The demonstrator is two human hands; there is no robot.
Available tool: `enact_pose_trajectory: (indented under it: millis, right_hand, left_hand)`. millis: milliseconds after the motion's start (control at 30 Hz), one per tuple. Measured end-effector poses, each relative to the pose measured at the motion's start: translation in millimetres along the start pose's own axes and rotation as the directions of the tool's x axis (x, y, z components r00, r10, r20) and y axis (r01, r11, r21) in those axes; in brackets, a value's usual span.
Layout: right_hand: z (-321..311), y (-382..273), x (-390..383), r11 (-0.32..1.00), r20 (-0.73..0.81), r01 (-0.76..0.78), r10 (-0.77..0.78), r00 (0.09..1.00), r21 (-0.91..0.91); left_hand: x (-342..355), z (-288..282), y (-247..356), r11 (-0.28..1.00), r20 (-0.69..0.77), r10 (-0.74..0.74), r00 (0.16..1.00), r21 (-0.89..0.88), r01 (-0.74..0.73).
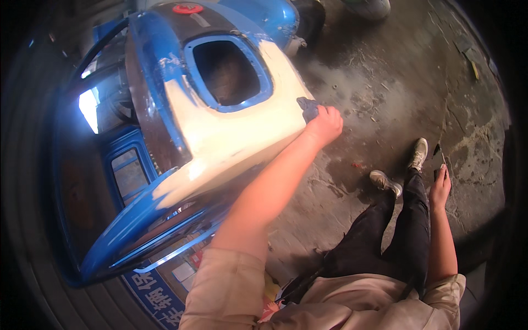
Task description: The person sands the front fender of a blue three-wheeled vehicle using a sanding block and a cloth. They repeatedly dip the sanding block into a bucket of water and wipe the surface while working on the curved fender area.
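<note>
We press our left hand [325, 124], fingers curled tight, around a dark sanding pad [308, 108] against the edge of the cream-filled patch on the blue vehicle body panel [231, 137]. Our right hand [440, 190] hangs by our thigh, pinching what may be a dark scraper [438, 159] above the stained concrete floor [385, 82].

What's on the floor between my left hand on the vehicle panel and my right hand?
In the head view, between the left hand and right hand lie stained concrete floor and your two shoes.
</note>
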State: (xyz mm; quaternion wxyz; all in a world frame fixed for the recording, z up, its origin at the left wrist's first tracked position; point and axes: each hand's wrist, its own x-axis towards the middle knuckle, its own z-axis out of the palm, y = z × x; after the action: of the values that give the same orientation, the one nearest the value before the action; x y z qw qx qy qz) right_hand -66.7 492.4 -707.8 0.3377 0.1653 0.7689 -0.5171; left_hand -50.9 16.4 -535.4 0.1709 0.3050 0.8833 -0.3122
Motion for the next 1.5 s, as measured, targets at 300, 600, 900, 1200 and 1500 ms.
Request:
enact_pose_trajectory:
  millis: [300, 600, 900, 1200, 1500]
  right_hand:
    - [-64.0, 64.2, 14.6, 0.997, -0.148, 0.043, -0.034, 0.988, 0.058]
    - [-30.1, -23.0, 0.6, 0.948, -0.092, -0.29, 0.303, 0.949, 0.128]
    - [80.1, -154.3, -57.0, 0.717, 0.185, -0.31, 0.25, 0.95, 0.624]
    - [133.2, -185.7, -142.6, 0.797, 0.232, -0.183, 0.055, 0.971, 0.576]
    - [149.3, -186.1, -80.8, 0.772, 0.197, -0.283, 0.206, 0.959, 0.57]
  left_hand:
    - [19.0, 58.0, 43.5, 0.982, 0.277, 0.153, 0.949, -0.152, -0.114]
    - [49.5, 29.2, 96.7, 0.839, 0.564, -0.017, 0.825, -0.442, 0.319]
    - [107.1, -141.1, 109.5, -0.469, 0.532, -0.643, 0.551, -0.842, 0.266]
    - [152.2, -80.5, 62.3, -0.162, 0.52, -0.726, 0.451, -0.766, 0.622]
    - [104.4, -113.6, 74.7, -0.399, 0.464, -0.734, 0.496, -0.886, 0.238]
